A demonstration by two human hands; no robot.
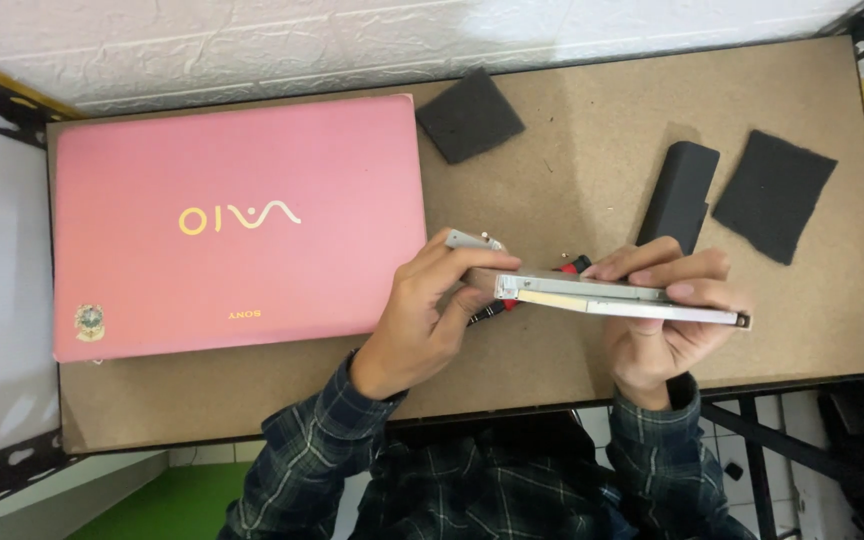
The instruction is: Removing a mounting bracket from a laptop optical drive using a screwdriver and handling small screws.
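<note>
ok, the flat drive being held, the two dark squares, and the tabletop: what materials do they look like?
Drive: looks like bare sheet metal, silver and dull-shiny, with thin sharp edges; the pale front strip may be plastic. Squares: likely foam or felt, matte charcoal with a fuzzy surface and soft edges. Tabletop: seems to be unfinished fibreboard or hardboard, flat brown, speckled, no grain or gloss.
</note>
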